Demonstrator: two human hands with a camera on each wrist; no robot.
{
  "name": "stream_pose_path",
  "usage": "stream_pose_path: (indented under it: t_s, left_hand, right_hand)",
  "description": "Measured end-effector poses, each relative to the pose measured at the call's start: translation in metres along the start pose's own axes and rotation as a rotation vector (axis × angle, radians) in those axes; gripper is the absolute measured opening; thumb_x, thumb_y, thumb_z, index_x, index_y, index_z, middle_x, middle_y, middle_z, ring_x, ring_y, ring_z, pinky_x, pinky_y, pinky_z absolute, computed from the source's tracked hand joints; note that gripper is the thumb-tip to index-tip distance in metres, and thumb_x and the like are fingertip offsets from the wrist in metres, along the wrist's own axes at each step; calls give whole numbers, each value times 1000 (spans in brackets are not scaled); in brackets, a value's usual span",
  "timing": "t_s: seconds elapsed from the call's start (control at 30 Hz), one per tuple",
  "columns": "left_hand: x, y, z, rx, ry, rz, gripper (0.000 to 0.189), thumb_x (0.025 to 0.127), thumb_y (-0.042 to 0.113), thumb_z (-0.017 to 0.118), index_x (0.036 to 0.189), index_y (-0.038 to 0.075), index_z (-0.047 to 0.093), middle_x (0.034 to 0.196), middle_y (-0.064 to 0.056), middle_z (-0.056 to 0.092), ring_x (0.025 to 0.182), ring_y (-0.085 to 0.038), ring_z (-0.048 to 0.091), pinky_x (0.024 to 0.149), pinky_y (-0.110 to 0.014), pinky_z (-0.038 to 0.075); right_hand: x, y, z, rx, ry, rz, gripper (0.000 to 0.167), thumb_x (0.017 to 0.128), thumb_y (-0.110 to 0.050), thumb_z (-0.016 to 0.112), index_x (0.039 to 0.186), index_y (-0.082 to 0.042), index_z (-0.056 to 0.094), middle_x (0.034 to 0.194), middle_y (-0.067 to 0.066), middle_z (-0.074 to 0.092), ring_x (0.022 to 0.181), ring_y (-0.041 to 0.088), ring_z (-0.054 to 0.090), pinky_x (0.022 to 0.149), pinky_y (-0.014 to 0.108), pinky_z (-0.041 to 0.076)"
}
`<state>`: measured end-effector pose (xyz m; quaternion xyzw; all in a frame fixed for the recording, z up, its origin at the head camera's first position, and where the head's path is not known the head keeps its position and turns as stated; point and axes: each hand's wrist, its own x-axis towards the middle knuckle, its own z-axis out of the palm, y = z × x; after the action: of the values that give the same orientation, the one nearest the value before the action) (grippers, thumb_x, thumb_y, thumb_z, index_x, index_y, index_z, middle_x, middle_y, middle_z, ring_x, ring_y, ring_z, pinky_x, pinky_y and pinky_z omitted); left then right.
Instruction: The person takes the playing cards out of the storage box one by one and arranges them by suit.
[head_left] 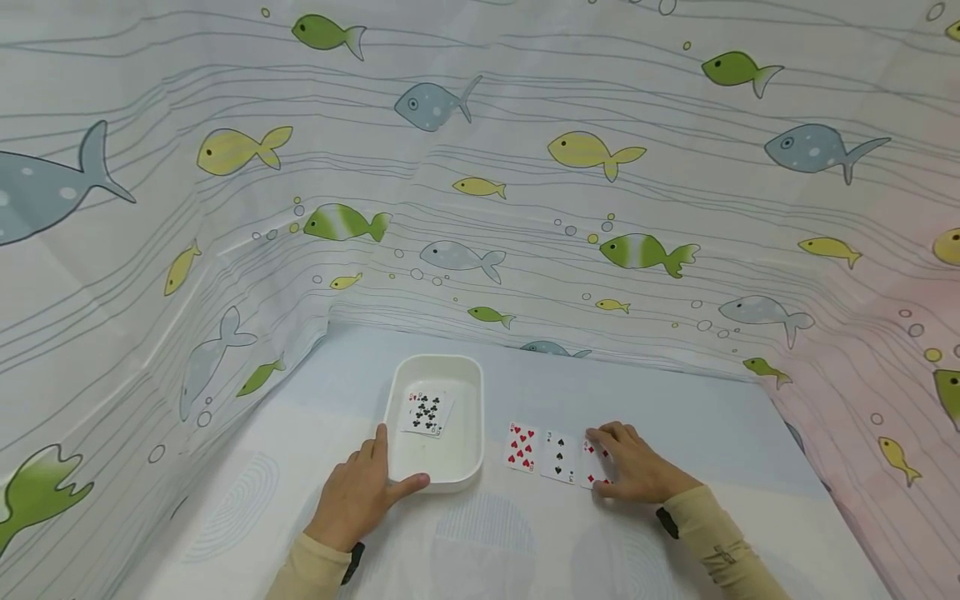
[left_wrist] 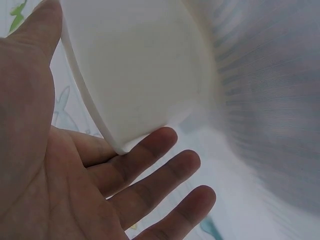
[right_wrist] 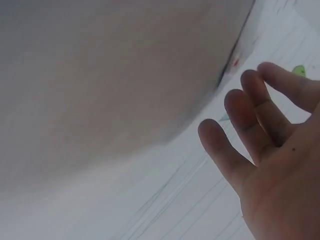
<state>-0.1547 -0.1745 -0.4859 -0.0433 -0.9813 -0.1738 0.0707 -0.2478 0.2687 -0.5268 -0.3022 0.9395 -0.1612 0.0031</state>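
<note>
A white rectangular tray [head_left: 468, 467] stands left of centre, with a club card [head_left: 426, 410] face up on another card inside it. My left hand [head_left: 352, 496] holds the tray's near left corner, the thumb over the near rim and the fingers along the left wall. The left wrist view shows those fingers [left_wrist: 145, 155] round the corner. To the right, three playing cards lie face up in a row: a hearts card [head_left: 521, 447], a three of spades [head_left: 558, 458] and a diamonds card [head_left: 594, 467]. My right hand [head_left: 637, 467] spans the diamonds card, thumb and forefinger at its opposite edges.
A pale tablecloth [head_left: 300, 450] with faint round patterns covers the surface. White sheeting [head_left: 525, 217] printed with fish rises behind and at both sides. Its right side panel [head_left: 900, 350] has a pinkish tint.
</note>
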Motion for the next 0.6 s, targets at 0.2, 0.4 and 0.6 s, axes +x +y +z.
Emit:
stream_pose_path:
  t_s: [0.2, 0.4, 0.6]
  left_hand:
    - [0, 1, 0, 5, 13, 14, 114, 84, 73, 63, 146, -19, 37, 118, -28, 63, 92, -39, 65, 74, -52, 53]
    - [0, 2, -1, -1, 5, 5, 111, 85, 69, 67, 146, -18, 36, 120, -28, 62, 93, -39, 65, 76, -52, 53]
    - [0, 1, -1, 1, 6, 7, 112, 84, 70, 66, 146, -18, 36, 120, -28, 62, 94, -39, 65, 76, -52, 53]
  right_hand:
    - [18, -20, 1, 55, 55, -15, 75, 85, -38, 77, 147, -5, 50, 135, 10, 50, 124, 26, 46, 98, 50, 46]
    - [42, -44, 5, 109, 83, 23, 67, 91, -34, 73, 149, -13, 48, 139, 3, 48, 130, 19, 45, 102, 45, 47]
    - [63, -67, 8, 145, 119, -23, 61, 95, -31, 71, 149, -14, 49, 136, 5, 51, 123, 18, 49, 95, 42, 51]
